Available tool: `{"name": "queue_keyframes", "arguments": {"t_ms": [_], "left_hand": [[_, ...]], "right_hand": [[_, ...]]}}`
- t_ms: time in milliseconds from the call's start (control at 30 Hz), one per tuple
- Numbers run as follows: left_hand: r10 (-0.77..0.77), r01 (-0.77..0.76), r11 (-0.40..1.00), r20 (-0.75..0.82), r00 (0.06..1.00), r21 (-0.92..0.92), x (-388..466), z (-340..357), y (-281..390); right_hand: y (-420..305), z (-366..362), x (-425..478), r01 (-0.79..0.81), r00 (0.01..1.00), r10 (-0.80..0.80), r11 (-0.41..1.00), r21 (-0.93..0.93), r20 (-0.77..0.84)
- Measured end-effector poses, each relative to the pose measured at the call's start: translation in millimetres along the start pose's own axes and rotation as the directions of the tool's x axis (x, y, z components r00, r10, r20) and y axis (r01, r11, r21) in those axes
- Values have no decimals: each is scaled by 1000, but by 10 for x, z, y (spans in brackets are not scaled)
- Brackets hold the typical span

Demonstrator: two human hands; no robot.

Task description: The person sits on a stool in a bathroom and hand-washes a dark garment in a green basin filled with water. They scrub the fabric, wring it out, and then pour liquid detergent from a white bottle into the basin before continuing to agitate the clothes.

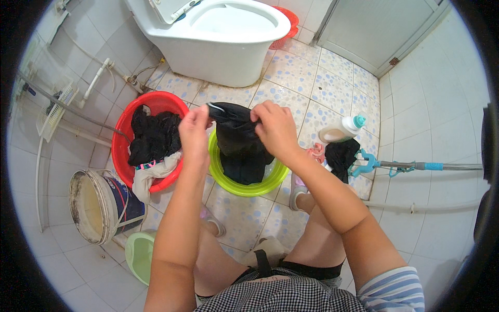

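Observation:
A black garment [243, 146] hangs stretched between my two hands, its lower part lying in a lime-green plastic basin [249, 190]. My left hand [195, 126] pinches its upper left corner, where a thin white strip shows. The fingers of my right hand [275, 126] grip the upper right edge. To the left, a red plastic tub [150, 98] contains wet-looking black clothing [156, 134] and a whitish cloth [156, 175] that droops over the rim. A hose runs into that tub. Most of the basin's inside is hidden beneath the garment.
A white toilet [218, 54] stands ahead, with a red basket [286, 31] behind it. At right are a detergent bottle [341, 129], a black cloth [343, 156] and a mop handle [413, 166]. A paint bucket [105, 206] and a pale green basin [140, 255] sit at left.

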State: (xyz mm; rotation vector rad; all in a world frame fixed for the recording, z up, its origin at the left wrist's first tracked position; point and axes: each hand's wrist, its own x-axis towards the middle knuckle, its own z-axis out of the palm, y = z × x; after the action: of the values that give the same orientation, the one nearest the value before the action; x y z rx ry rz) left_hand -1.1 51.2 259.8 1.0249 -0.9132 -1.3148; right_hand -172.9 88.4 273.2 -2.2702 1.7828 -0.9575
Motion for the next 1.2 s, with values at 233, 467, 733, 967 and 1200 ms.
{"name": "queue_keyframes", "arguments": {"t_ms": [233, 467, 733, 967, 1200], "left_hand": [[-291, 318, 923, 147, 945, -218, -27, -25, -2], [-222, 188, 965, 192, 956, 184, -126, 153, 88], [-324, -47, 790, 481, 814, 611, -120, 75, -22], [-354, 353, 933, 348, 868, 68, -120, 101, -47], [-364, 417, 836, 209, 908, -356, -1, -18, -118]], "right_hand": [[-34, -23, 73, 43, 995, -21, 974, 221, -102], [52, -44, 86, -313, 949, 239, 668, 675, 204], [206, -178, 137, -280, 922, 372, 449, 848, 107], [-8, -206, 117, 210, 960, -180, 970, 127, -214], [-41, -25, -30, 361, 915, -363, 932, 44, 178]]}}
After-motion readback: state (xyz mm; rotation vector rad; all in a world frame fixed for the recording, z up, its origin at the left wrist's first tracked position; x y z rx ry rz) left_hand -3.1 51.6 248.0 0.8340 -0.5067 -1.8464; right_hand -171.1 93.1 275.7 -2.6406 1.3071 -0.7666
